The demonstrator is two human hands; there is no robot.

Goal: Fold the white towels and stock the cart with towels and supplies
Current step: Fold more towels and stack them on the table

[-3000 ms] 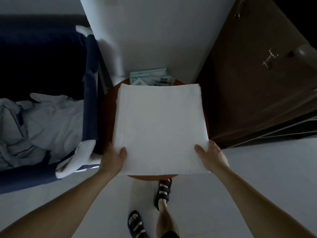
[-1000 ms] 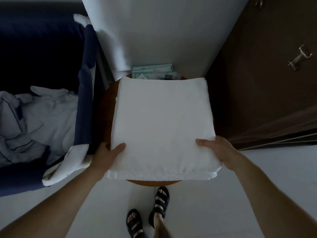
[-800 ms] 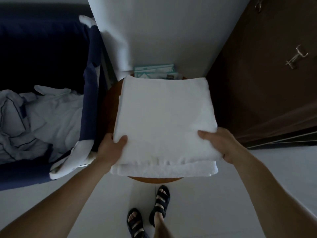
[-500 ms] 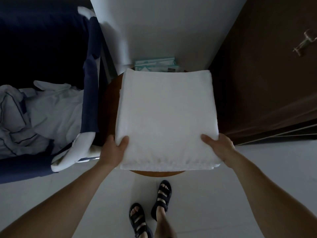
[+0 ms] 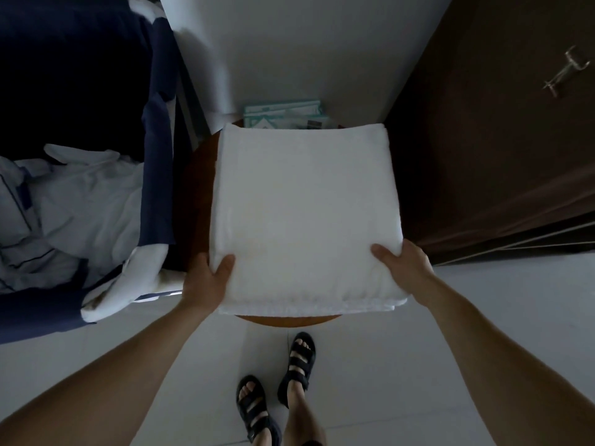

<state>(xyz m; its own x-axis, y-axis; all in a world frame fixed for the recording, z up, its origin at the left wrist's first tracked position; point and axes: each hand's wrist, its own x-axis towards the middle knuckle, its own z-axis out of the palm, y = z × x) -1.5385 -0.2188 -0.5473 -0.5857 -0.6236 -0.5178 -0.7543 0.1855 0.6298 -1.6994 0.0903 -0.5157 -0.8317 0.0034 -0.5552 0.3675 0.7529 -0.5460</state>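
Dim room; round wooden worktop (image 5: 196, 194) carrying folded white towel (image 5: 306, 214), near edge overhanging rim. Left hand (image 5: 206, 281), right hand (image 5: 405, 265) pinching near corners, fingers seemingly tucking underneath. Risk: near-only hold letting far half sag, layers sliding apart, towel dropping onto floor (image 5: 483, 317).

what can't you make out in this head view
Head view:
- Fingers of left hand and right hand: hidden under the folded towel; only thumbs show.
- Round table: top hidden by the towel.
- Teal packets: print too small, partly behind towel.
- Blue laundry bag: cut off by left edge.
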